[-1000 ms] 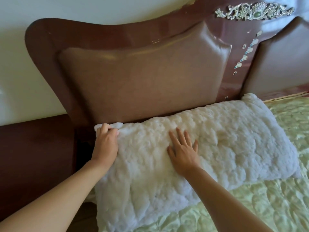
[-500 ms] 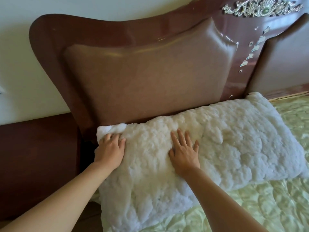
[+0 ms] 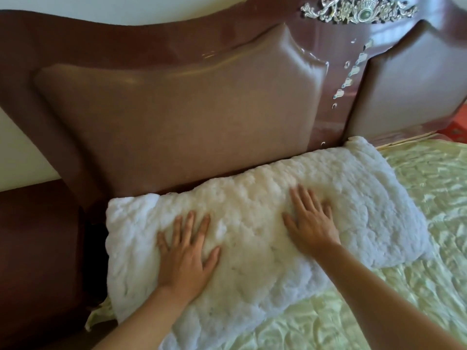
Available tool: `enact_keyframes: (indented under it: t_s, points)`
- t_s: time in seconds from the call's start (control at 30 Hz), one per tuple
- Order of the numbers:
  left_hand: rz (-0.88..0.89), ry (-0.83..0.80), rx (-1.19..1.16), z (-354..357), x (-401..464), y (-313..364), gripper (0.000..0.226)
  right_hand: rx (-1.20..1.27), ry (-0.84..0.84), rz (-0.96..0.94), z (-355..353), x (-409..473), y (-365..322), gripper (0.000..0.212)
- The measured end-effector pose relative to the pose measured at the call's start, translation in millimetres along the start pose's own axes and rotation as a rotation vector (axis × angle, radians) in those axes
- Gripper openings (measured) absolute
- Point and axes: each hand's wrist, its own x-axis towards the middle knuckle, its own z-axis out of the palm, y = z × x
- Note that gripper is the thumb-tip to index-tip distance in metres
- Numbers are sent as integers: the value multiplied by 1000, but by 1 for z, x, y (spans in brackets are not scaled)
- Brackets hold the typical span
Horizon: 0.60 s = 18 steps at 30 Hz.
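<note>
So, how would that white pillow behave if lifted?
Probably floppy: the pillow dents under the left hand and right hand. Likely light for its bulk, being fluffy. It may slide on the glossy bedspread.

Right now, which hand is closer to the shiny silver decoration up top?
Right. The right hand lies on the pillow below the silver decoration; the left hand lies farther left and lower.

Soft daylight lit the scene, brightest at the right, where the bedspread (image 3: 417, 198) shone. Glare streaked the glossy headboard (image 3: 177, 117). Deep shadow filled the gap left of the pillow (image 3: 252, 198). Wide-angle distortion bowed the edges, and detail was slightly soft throughout.
</note>
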Motion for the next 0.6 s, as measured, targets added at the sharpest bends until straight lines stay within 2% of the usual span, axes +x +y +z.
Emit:
enact_keyframes:
  t_s: [0.07, 0.27, 0.5, 0.6]
  points:
    - [1, -42, 15, 5, 4, 2, 81, -28, -82, -23, 13, -4, 13, 73]
    - [-7, -88, 31, 7, 9, 10, 82, -4, -114, -26, 28, 5, 7, 70]
    - [-47, -166, 28, -14, 10, 13, 88, 80, -133, 9, 3, -9, 0, 67]
    - [-36, -158, -4, -43, 13, 17, 81, 107, -106, -23, -18, -20, -9, 67]
